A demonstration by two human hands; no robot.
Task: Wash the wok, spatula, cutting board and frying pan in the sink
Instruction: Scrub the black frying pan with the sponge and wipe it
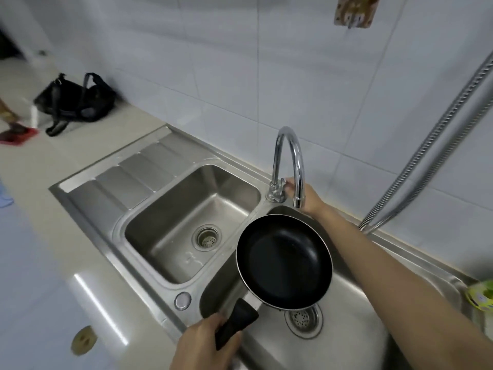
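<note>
The left hand (202, 343) grips the black handle of the frying pan (284, 261), held level over the right basin of the double sink (114, 217), its rim overlapping the divider and hiding part of the drain. The right hand (306, 196) reaches behind the faucet (289, 161) at the tap handle; its fingers are hidden, so its grip is unclear. The left basin lies open.

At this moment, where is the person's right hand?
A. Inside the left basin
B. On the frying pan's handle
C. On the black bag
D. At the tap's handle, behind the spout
D: the right hand reaches past the frying pan to the handle at the base of the tap, while the left hand holds the pan's handle.
</note>
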